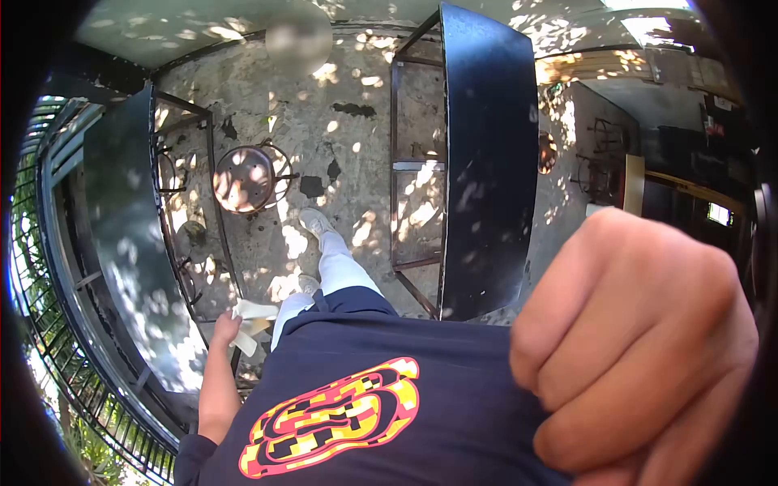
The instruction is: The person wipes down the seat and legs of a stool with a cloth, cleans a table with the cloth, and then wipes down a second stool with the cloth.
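Observation:
My left hand (228,326) hangs low beside my body, its fingers closed on a pale, crumpled cloth or paper (256,310) with loose ends sticking out. Just past it is the edge of the left dark table (121,202). Close to the camera, my right hand (640,332) is raised in a fist, back of the hand and knuckles toward me. Its palm is hidden, so anything inside the curled fingers does not show. Behind that fist, farther off, stands a long black table (490,162).
A round stool (244,179) stands on the cracked concrete floor (340,89), near the left table's metal legs. Curved metal bars (57,340) run along the left side. More stools (600,174) are at the far right. Sun patches dapple the floor.

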Demonstrator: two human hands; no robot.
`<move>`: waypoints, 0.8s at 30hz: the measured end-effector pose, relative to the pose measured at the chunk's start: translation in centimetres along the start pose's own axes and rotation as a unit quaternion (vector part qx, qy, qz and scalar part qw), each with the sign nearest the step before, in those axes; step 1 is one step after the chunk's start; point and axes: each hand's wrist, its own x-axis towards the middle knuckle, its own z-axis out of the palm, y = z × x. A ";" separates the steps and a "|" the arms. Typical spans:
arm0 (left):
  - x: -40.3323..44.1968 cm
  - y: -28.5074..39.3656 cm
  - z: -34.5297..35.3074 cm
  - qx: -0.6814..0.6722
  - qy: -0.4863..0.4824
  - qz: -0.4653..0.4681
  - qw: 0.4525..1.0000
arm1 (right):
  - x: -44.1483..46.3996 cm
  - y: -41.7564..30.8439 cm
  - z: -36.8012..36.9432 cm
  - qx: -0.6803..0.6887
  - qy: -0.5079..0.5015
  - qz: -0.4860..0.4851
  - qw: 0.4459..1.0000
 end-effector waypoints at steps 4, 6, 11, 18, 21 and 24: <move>-1.6 6.1 -4.2 -0.078 -0.022 -0.033 0.996 | -0.5 1.8 -0.3 0.040 -0.054 -0.028 0.997; -2.3 9.0 -5.5 -0.128 0.005 -0.027 0.991 | -0.3 2.7 -0.4 0.054 -0.070 -0.034 0.995; -0.6 7.1 -3.3 -0.144 0.026 0.008 0.989 | 0.0 5.0 -0.5 0.078 -0.098 -0.045 0.991; -2.7 4.2 1.5 -0.186 -0.013 -0.042 0.982 | 1.0 7.5 -0.7 0.105 -0.121 -0.063 0.985; -2.5 1.0 5.3 -0.221 -0.053 -0.070 0.971 | 1.1 8.5 -0.7 0.114 -0.125 -0.061 0.984; -5.5 6.0 2.0 -0.134 -0.045 -0.074 0.987 | 1.2 9.6 -1.0 0.118 -0.138 -0.058 0.982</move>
